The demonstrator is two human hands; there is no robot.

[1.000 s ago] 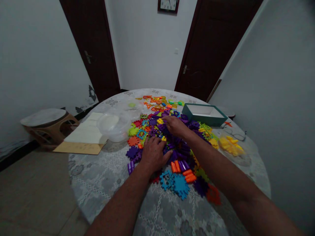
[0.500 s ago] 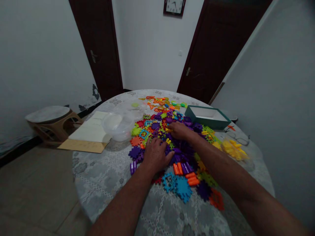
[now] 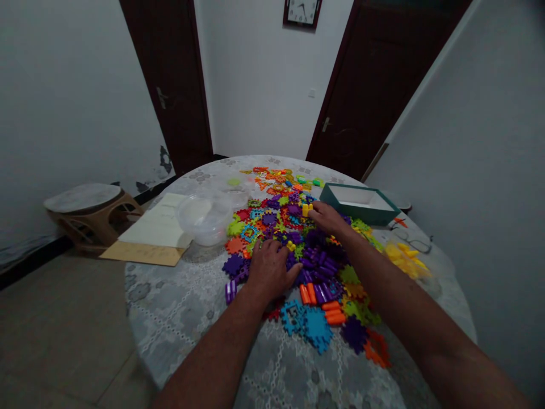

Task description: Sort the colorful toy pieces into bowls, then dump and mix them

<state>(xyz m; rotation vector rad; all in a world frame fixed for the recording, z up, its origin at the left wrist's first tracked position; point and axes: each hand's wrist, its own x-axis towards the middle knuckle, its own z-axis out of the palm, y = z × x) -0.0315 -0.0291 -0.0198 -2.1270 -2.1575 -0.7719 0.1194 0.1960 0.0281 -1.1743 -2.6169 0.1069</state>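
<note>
My left hand point(image 3: 271, 267) rests on the pile of plastic building pieces, its fingers spread and nothing gripped. Over the far right part of the pile, my right hand point(image 3: 326, 217) pinches a yellow building piece point(image 3: 307, 211) between thumb and fingers. A smaller yellow piece point(image 3: 291, 246) lies just beyond my left fingertips. Between my arms are purple connector pieces point(image 3: 319, 262), orange cylinder-like pieces point(image 3: 334, 313) and a flat blue gear-edged piece point(image 3: 317, 326). Part of the pile is hidden under my left hand and right forearm.
A green box with a white inside point(image 3: 361, 211) stands at the right of the round table point(image 3: 179, 318). Clear plastic bowls point(image 3: 206, 224) and an open paper folder point(image 3: 151, 230) lie at the left. A bag of yellow pieces point(image 3: 406, 260) is beyond my right forearm.
My right hand has moved to the right and slightly away, carrying the yellow piece up from the pile. More purple pieces now show beneath. My left hand has stayed nearly still.
</note>
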